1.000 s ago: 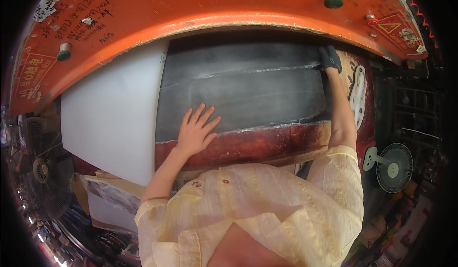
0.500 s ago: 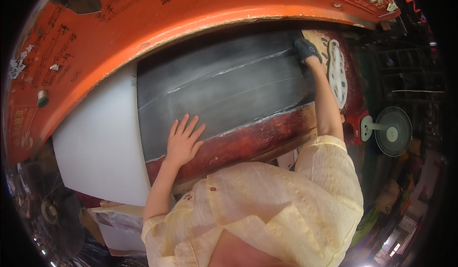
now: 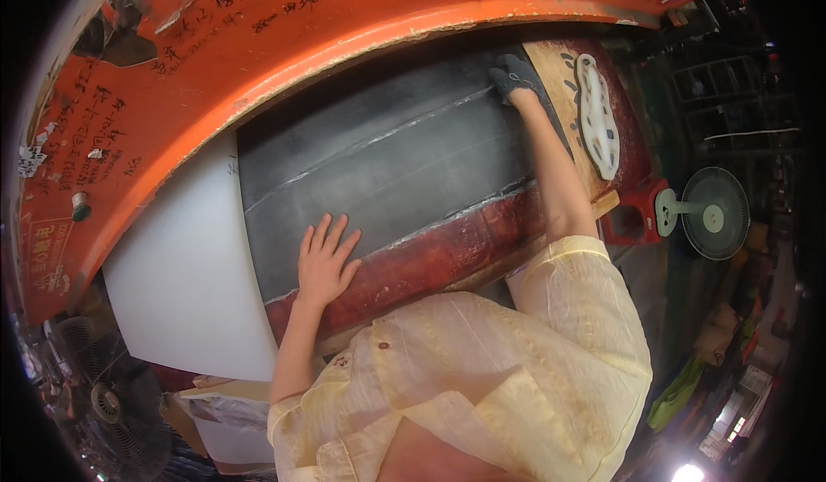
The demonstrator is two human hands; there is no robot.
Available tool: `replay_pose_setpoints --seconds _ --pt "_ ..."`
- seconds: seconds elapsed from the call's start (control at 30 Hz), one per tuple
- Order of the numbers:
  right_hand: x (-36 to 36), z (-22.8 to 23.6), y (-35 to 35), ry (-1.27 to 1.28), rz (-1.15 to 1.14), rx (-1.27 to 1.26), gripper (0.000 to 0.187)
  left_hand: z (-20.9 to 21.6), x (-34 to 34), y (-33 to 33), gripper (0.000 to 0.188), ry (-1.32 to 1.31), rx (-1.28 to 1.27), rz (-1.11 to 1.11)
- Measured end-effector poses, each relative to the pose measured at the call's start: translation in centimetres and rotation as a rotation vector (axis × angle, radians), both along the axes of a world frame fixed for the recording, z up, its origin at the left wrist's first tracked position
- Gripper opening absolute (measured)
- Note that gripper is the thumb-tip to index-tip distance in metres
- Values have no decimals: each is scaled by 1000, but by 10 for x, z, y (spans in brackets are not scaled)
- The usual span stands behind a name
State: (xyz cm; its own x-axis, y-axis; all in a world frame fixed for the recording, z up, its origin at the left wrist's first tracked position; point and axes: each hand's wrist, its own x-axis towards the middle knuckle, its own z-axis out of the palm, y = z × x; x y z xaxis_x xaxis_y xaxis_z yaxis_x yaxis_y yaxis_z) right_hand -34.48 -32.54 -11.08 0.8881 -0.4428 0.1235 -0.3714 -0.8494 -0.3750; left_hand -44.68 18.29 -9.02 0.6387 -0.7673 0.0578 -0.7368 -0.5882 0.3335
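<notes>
Wkshop or small factory flr, by the look: big scuffed orange machine (image 3: pixel 189 95) w/ hand-scrawled notes (image 3: pixel 225 0), red warning label (image 3: pixel 50 258) & green btn (image 3: pixel 81 210), caged fan (image 3: pixel 715 213) at R, 2nd fan (image 3: pixel 107 403) lower L, misc. clutter (image 3: pixel 718 331) crowding lower R.

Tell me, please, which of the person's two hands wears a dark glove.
The right hand wears the dark glove, near the far right corner of the black sheet; the left hand, nearer the body, is bare.
</notes>
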Motion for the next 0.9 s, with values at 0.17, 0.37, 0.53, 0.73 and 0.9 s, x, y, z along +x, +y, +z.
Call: replay_pose_setpoints --seconds 0.17,0.37,0.53,0.73,0.9 --pt "-3 8 2 67 0 82 43 2 -1 -1 50 -7 -35 8" --pt "5 25 6 132 -44 158 42 17 23 -10 58 42 -121 149" --pt "7 38 11 266 -71 218 42 8 83 -41 69 -268 -96 367" --pt "7 33 7 188 -96 167 39 -12 89 -56 61 -122 155 337" --pt "-1 23 -7 35 -216 542 33 -20 87 -58 57 -136 101 339"
